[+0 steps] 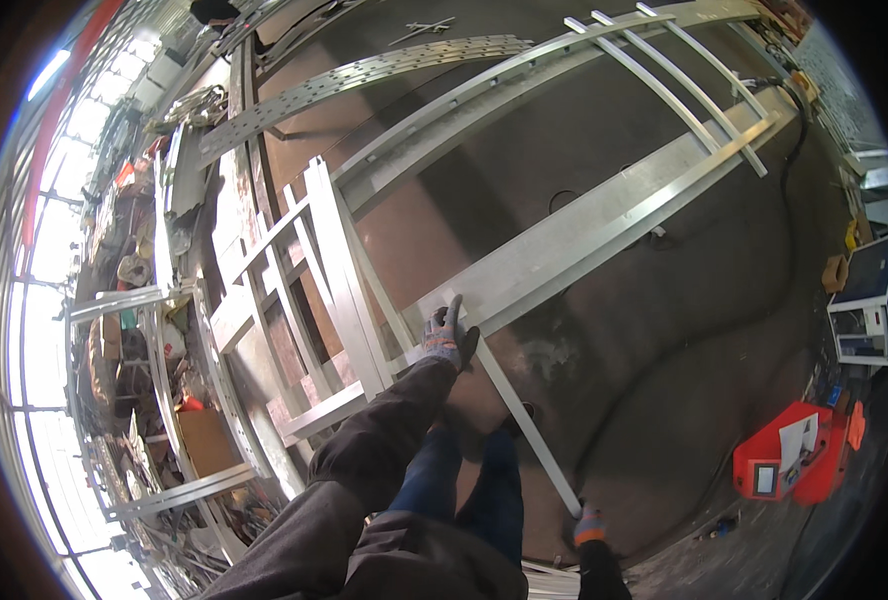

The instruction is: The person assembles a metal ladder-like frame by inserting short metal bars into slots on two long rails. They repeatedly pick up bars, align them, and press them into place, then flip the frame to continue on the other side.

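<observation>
A slim, straight silvery metal bar (pixel 524 421) slants between my two hands. My left hand (pixel 448 337), in a grey and orange work glove, is closed around it near its far end, beside the end of a wide metal channel beam (pixel 554 253). My right hand (pixel 590 523), gloved too, grips the near end low in the view; its fingers are partly hidden. Just left of my left hand lie long metal profiles (pixel 339 275), crossing a frame of thinner rails (pixel 276 275). Several thin bars (pixel 679 85) rest across the far end of the channel beams.
A long perforated metal strip (pixel 364 78) lies beyond. Dark cables (pixel 699 345) run over the floor to my right. A red case (pixel 786 452) and a white and blue machine (pixel 862 305) stand at right. Along the left are a metal frame (pixel 154 390) and heaped scrap (pixel 129 260).
</observation>
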Demonstrator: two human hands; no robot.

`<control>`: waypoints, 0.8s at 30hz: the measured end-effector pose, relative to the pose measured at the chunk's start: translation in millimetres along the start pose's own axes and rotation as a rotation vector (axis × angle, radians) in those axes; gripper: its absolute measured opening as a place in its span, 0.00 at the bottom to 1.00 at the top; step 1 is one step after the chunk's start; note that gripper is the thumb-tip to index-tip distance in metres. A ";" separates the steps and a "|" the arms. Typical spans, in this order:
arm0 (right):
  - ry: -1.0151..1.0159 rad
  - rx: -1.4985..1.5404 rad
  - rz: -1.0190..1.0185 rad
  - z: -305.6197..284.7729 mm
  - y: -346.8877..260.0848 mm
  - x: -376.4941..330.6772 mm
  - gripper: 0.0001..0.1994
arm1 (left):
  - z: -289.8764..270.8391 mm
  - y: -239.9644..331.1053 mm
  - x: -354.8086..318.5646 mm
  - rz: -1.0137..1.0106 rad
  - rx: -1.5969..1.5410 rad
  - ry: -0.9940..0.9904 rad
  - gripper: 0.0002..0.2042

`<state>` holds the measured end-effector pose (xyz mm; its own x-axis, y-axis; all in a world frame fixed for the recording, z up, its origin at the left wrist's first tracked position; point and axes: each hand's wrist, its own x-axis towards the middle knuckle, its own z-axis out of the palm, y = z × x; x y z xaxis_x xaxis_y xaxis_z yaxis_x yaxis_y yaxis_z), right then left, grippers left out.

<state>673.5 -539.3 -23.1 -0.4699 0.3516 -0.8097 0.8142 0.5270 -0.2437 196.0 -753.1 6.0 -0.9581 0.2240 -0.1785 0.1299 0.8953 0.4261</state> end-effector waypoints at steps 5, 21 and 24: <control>0.133 -0.041 -0.170 -6.0 -117.9 27.4 0.24 | -1.6 5.2 -1.8 0.022 0.122 -0.050 0.31; 0.159 0.284 -0.743 -164.9 -453.9 173.8 0.21 | -18.1 5.8 -6.2 -0.013 -0.073 -0.164 0.26; 0.170 0.498 -0.590 -140.9 -553.3 263.1 0.17 | -14.9 5.2 -5.5 -0.036 -0.107 -0.198 0.26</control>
<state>51.3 -629.4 -26.1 -0.8849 0.2561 -0.3890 0.4518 0.2692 -0.8505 198.1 -755.4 22.4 -0.8916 0.2735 -0.3609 0.0590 0.8603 0.5063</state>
